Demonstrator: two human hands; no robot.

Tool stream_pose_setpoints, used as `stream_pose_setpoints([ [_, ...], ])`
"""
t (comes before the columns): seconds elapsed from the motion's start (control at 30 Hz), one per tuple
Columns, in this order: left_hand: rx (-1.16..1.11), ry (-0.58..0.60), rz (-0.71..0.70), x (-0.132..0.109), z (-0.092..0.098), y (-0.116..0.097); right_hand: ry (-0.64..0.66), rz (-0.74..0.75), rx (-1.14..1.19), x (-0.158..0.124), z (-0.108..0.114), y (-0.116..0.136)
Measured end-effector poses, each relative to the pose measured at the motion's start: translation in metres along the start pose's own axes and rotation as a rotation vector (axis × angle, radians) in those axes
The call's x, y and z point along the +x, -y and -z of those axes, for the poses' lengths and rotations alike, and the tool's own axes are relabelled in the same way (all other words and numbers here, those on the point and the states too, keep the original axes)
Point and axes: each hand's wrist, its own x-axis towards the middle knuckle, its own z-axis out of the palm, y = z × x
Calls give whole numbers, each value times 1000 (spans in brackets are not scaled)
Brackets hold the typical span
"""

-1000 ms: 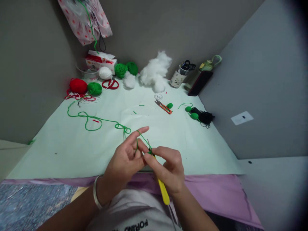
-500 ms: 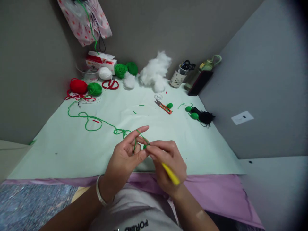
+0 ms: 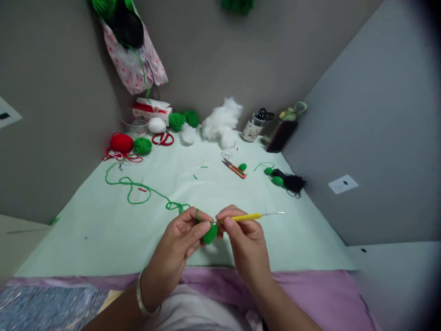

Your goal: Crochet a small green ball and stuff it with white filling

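Between thumb and fingers, my left hand [image 3: 182,239] pinches a small green crocheted piece [image 3: 210,235]. Green yarn [image 3: 148,187] passes over its index finger and trails in loops across the table to the left. My right hand [image 3: 246,239] grips a crochet hook [image 3: 246,217] with a yellow handle. One metal end of the hook points right, well clear of the hand; the other end meets the top of the green piece, where the fingertips partly hide it.
Orange-handled thread snips [image 3: 234,169] lie beyond my hands, beside a small green piece [image 3: 242,167]. Black yarn [image 3: 292,181] lies to the right. Along the back stand white stuffing [image 3: 222,122], a pen cup [image 3: 253,128], red-handled scissors [image 3: 163,139] and a red yarn ball [image 3: 121,143].
The view has tilted up. The hook's yellow handle has swung from pointing down toward me to lying nearly level, pointing right. My left index finger has curled in, and more of the green piece shows.
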Motion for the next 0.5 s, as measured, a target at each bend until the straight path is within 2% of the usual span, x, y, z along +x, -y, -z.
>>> stream_pose_setpoints([
  [0.1, -70, -114, 25, -2, 12, -13, 290, -1, -214, 20, 6, 17],
  [0.17, -105, -214, 27, -3, 25, -21, 500, 40, -393, 45, 10, 27],
  [0.2, -118, -256, 26, -4, 33, -23, 559, 44, -477, 62, 10, 30],
  [0.33, -147, -361, 50, -4, 66, -23, 573, -24, -613, 145, -2, 24],
  [0.5, -200, -396, 76, -2, 97, -17, 480, 37, -698, 267, -50, -12],
])
